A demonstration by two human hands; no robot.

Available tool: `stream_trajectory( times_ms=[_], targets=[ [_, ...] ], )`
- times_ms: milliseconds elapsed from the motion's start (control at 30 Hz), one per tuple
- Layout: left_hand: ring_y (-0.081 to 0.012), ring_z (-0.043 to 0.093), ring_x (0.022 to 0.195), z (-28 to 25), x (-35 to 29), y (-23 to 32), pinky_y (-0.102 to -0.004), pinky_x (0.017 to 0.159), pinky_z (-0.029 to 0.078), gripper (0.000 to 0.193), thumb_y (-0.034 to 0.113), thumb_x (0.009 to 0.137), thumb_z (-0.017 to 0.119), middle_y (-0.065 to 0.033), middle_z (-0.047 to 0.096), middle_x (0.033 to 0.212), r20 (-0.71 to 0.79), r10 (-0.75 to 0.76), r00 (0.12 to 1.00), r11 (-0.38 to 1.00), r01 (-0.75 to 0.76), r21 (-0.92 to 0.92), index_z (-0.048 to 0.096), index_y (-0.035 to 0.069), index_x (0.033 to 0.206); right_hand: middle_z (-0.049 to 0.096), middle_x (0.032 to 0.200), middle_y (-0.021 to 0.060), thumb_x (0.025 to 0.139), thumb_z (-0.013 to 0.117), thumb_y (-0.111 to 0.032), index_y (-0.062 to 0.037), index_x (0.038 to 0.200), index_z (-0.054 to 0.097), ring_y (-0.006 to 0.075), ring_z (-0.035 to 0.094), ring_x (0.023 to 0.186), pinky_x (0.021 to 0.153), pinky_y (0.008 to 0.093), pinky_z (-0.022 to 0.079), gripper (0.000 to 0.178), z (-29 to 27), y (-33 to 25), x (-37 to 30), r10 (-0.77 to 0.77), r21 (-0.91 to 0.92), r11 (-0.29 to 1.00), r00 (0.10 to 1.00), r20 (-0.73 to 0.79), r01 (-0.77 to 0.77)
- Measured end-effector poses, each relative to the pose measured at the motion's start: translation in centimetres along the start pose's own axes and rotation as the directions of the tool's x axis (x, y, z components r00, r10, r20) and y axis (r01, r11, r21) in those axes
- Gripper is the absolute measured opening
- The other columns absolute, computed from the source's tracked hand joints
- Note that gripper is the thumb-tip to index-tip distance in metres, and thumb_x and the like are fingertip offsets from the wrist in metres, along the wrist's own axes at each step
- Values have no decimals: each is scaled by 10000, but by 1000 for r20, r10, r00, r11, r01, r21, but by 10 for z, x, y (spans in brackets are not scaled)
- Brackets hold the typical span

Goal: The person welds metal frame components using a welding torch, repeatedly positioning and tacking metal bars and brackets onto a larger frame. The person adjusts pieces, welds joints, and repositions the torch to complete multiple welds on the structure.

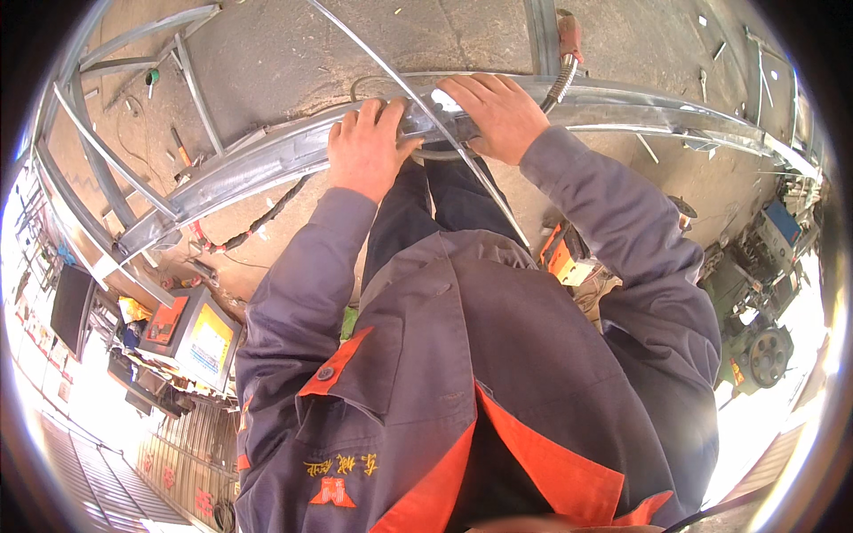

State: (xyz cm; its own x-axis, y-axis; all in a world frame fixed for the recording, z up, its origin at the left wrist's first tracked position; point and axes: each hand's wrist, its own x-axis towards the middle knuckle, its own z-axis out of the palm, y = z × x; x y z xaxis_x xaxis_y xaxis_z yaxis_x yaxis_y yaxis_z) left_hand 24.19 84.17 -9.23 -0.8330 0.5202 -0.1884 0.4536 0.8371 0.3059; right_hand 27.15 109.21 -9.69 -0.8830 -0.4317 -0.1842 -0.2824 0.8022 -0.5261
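Gray jacket point(542, 346) sits closest, while left hand point(366, 149) and right hand point(498, 114), with a thin rod point(429, 113) between, curl fingers around the metal beam point(275, 155), best gripped evenly and steadily.

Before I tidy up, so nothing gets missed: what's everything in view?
metal beam: one, grey, upper middle
thin rod: one, silvery, slanting across the beam
metal frame: one, grey, left
hose end: one, red and silvery, top right of centre
handled tool: one, orange-handled, left floor
panelled unit: one, grey and yellow, lower left
box: one, orange and black, right of centre
machinery: uncertain count, green and blue, right
jacket: one, grey and orange, lower middle
left hand: one, bare, on beam
right hand: one, bare, on beam
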Motion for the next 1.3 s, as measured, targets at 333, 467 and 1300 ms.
stream_trajectory(
  times_ms=[333, 467, 1300],
  targets=[
    [-296, 651, 1061, 0, 2, -3, -464, 866, 540, 445, 293, 767, 876, -51, 636, 1175, 0, 27, 1000, 996, -27, -84, 741, 193, 1178, 600, 1348, 95, 713, 815, -154, -76, 1382, 536, 320, 574, 1259, 1063, 444, 464, 729, -1, -10, -10, 36, -94, 994, 990, -139, -49],
    [-299, 650, 1058, 1, 3, -4, -466, 860, 536, 440, 298, 767, 876, -52, 630, 1176, 6, 39, 999, 996, -38, -86, 729, 181, 1165, 625, 1208, 79, 743, 774, -168, -82, 1233, 618, 294, 596, 1175, 996, 424, 496, 521, 9, -19, -28, 66, -168, 981, 982, -179, -97],
    [-322, 651, 1020, -2, 5, -5, -471, 841, 531, 405, 304, 779, 864, -85, 618, 1125, 3, 79, 997, 993, -78, -87, 714, 169, 1131, 561, 1448, 107, 759, 816, -203, -120, 1445, 544, 324, 532, 1340, 1134, 464, 423, 743, -1, -3, 3, 4, 87, 996, 999, -48, 1]
  ],
)
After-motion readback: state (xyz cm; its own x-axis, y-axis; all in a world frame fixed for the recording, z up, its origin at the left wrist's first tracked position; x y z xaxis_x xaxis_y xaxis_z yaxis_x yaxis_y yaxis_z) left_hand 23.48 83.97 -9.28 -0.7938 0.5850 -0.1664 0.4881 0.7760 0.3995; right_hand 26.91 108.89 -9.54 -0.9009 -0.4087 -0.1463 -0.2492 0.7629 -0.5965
